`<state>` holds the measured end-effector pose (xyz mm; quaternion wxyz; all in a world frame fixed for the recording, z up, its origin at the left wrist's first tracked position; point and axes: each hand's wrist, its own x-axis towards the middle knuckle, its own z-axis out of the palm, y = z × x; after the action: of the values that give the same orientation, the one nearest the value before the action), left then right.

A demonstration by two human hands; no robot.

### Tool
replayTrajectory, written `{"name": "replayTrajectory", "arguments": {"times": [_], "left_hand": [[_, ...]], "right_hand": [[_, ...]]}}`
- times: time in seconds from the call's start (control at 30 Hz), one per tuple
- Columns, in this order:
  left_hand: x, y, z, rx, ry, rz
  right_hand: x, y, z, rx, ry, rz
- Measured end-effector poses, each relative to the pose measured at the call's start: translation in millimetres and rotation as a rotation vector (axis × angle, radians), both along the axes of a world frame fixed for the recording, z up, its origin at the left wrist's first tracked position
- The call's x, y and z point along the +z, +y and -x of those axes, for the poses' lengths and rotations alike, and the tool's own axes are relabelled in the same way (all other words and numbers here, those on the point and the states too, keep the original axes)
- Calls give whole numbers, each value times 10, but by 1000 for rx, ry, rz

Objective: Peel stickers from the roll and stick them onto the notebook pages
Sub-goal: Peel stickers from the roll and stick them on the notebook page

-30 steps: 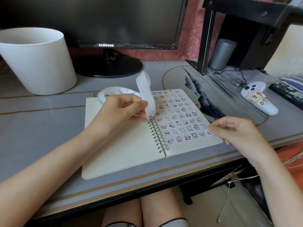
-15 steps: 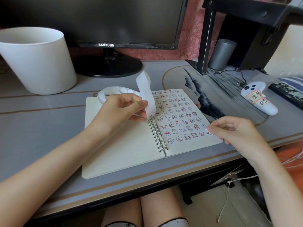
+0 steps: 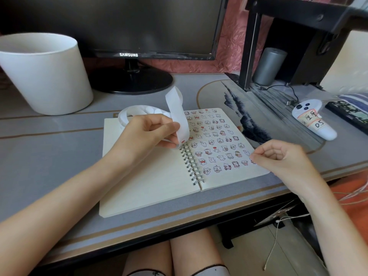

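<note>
On the grey surface (image 3: 49,156), near a dark monitor (image 3: 119,26) at the far side and a white bucket (image 3: 43,76) at far left, a spiral notebook (image 3: 151,186) lies open.
Its right page is covered with rows of small cartoon stickers, and its left page is bare. The left hand (image 3: 147,134) hovers over the far part of the left page, thumb and forefinger clamped on the white strip (image 3: 177,110), which curls up and away from the binding. The right hand (image 3: 278,158) rests at the right page's right edge, fingers curled, thumb and forefinger tips together on a sticker (image 3: 253,161) that is mostly hidden under them. The sticker roll (image 3: 135,113) lies at the notebook's far left corner, just behind the left hand.
</note>
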<state>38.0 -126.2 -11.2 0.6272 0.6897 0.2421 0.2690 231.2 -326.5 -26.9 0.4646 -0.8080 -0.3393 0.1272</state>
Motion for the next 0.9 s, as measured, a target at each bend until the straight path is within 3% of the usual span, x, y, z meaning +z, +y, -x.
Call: {"name": "replayTrajectory", "arguments": {"times": [0.9], "left_hand": [[-2,-2,0,1,7,-10]], "right_hand": [[-42,29,-56,-58,13,-6]]}}
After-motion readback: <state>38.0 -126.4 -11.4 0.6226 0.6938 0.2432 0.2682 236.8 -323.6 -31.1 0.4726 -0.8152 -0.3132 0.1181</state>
